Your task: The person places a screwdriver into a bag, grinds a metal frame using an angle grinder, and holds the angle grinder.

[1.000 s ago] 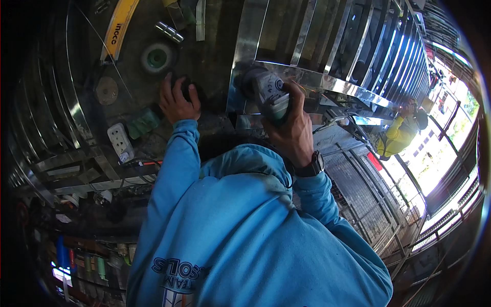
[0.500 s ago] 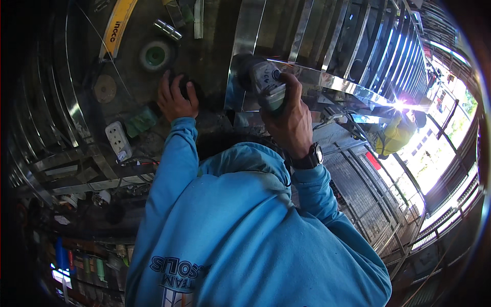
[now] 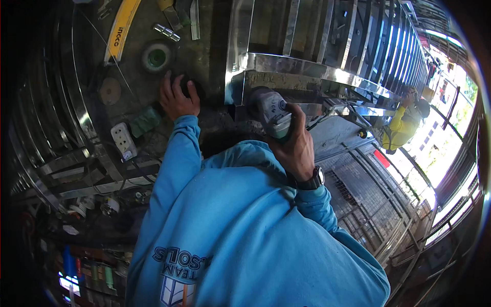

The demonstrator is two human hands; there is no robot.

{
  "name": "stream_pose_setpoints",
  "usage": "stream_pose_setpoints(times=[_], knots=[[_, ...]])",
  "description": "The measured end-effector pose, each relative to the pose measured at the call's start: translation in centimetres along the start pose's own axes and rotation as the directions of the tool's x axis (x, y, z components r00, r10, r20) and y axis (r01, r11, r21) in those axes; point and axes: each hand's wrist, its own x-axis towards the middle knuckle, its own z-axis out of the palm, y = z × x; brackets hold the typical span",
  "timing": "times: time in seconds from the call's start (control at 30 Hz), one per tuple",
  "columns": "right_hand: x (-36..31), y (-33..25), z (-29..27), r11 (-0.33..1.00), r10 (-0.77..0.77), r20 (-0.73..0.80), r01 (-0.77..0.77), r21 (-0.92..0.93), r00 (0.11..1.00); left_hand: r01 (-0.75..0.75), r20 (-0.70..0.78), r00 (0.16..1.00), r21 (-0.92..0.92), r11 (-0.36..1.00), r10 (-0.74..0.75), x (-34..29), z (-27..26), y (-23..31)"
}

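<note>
My right hand [image 3: 296, 151], with a dark watch at the wrist, is closed around the grey body of an angle grinder [image 3: 276, 115]. The grinder's dark round head points away from me and sits just right of a shiny metal post [image 3: 236, 66]. A gap separates it from the long polished rail [image 3: 317, 69] beyond. My left hand [image 3: 179, 100] leans on the dark work surface with its fingers spread, next to a dark round shape too dim to name. Just past its fingertips lies a pale disc with a green centre [image 3: 156, 57].
At the left are a brown disc [image 3: 110, 91], a white power strip [image 3: 123, 140], a green cloth-like piece [image 3: 145, 122] and a yellow level-like bar [image 3: 121, 30]. A short chrome tube [image 3: 166, 32] lies farther off. A person in yellow [image 3: 400, 128] is at the far right.
My right hand has drawn the grinder back from the rail, toward me. The orange glow at the rail is gone. The bright arc by the person in yellow has gone out. My left hand stays put.
</note>
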Motion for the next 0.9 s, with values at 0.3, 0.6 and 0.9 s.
stream_pose_setpoints(times=[0.3,0.6,0.9], knots=[[-4.8,3.1,-1.6,0.996,0.02,-0.224,0.0,0.09,0.974,-0.041,-0.076,0.997,-0.117,0.992,0.033,0.0,0.3,-0.4],[-8.8,6.6,-2.8,0.971,-0.053,-0.387,0.139,0.196,0.921,0.04,0.03,0.999,-0.468,0.883,-0.029,-0.4,-2.2,-2.9],[-12.3,11.2,-2.8,0.92,-0.081,-0.453,0.242,0.309,0.888,0.045,0.211,0.974,-0.551,0.833,0.087,-9.2,-10.2,1.8]])
